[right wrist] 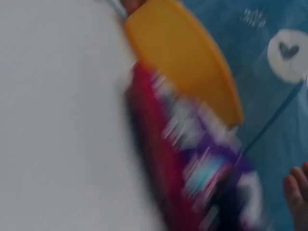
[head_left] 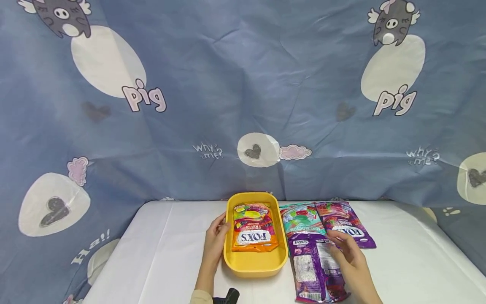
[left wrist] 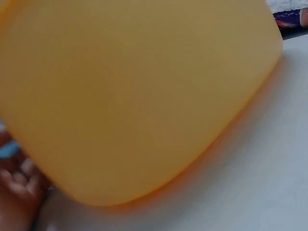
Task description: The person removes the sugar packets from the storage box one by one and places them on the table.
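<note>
My left hand point(head_left: 215, 238) holds the left side of a yellow plastic tub point(head_left: 256, 268), its thumb at the rim. Inside the tub lies an orange bag of Fox's fruit candy point(head_left: 253, 228), its print upside down to me. To the right, my right hand point(head_left: 351, 257) hovers with parted fingers over the upper right of a purple candy bag point(head_left: 313, 266), lying back side up. Whether the fingertips touch it is hard to tell. The left wrist view is mostly the tub's outer wall point(left wrist: 144, 96). In the blurred right wrist view, right-hand fingers point(right wrist: 296, 190) appear at the edge.
A green mint candy bag point(head_left: 301, 217) lies behind the purple bag and is partly covered by it. Beside it, a Fox's berries candy bag point(head_left: 343, 221) rests on the white table point(head_left: 163, 253). A blue patterned cloth point(head_left: 243, 105) hangs behind the table.
</note>
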### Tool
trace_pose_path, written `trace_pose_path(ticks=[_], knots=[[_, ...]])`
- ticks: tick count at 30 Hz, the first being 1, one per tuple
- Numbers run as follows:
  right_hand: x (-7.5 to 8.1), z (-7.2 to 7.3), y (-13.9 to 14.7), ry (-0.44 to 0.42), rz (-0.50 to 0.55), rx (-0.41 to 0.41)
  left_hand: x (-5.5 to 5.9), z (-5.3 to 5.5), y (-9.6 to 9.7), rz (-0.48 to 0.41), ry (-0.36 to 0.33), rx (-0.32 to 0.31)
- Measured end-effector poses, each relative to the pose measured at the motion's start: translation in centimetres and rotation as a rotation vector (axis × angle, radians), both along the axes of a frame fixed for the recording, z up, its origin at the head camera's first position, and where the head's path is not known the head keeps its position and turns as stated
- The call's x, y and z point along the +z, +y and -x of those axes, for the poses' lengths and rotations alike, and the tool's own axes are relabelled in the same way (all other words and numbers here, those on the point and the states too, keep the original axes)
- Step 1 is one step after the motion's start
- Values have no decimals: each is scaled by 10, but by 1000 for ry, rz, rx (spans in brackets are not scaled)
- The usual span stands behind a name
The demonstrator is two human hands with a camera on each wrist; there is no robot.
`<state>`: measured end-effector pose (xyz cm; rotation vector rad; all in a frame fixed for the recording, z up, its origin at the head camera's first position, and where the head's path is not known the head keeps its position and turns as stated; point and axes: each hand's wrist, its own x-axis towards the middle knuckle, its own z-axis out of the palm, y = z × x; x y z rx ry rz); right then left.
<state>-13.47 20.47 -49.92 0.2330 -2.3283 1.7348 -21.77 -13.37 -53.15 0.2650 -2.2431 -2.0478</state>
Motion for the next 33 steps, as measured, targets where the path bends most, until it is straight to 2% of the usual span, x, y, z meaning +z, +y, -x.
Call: trace_pose_path(ticks=[2,5,9,11,14,16,20,22,25,29,33], knots=[[12,7,-11,-21,17,77,7,0,-4,52,-28,-38],[28,18,-29,-99,20,170,17,-1,-9,135,-54,-124],[45,34,-56,-244,18,293,30,-5,-14,207,-29,-228],[50,42,-69,-301,25,361,35,-7,-16,242,-20,-243],[54,54,-86,-362,30,404,39,-9,-18,276,-20,-239],[55,60,-97,-402,61,405,39,-10,-19,285,-23,-231],[53,68,-114,-472,154,352,37,-12,-18,296,-23,-222],[49,72,-122,-486,164,314,35,-13,-17,303,-21,-216],[41,76,-134,-490,90,259,32,-13,-16,303,-14,-201],[31,84,-145,-480,-46,228,28,-14,-16,271,-14,-203],[30,92,-150,-497,-101,210,26,-14,-18,221,-24,-224]])
